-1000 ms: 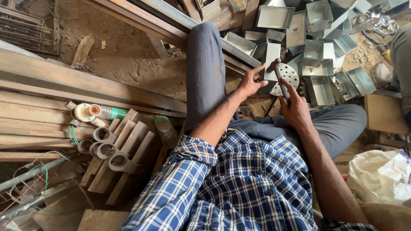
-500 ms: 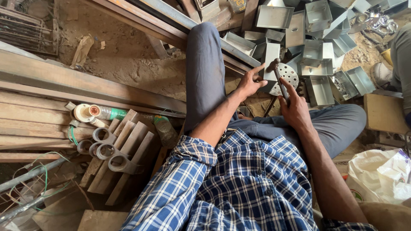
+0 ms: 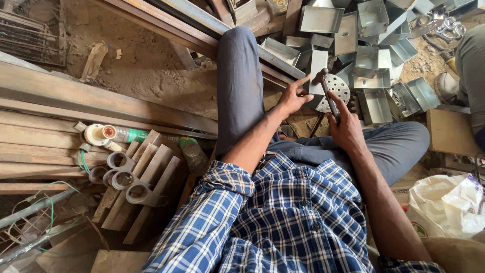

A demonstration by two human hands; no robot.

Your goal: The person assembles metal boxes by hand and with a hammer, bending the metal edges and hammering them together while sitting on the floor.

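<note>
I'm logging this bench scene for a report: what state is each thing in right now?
left hand: fingers spread, touching the perforated metal disc.
right hand: shut on the hammer.
hammer: head up, over the disc.
metal boxes: open, empty, piled loosely.
plastic bottle: lying on its side.
white bag: crumpled.

A: How is the light?
B: Bright, even daylight; soft shadows lie under the metal boxes [image 3: 371, 103], which shine faintly.
A: Is it sharp?
B: Mostly sharp; wide-lens stretching bends the edges.
</note>
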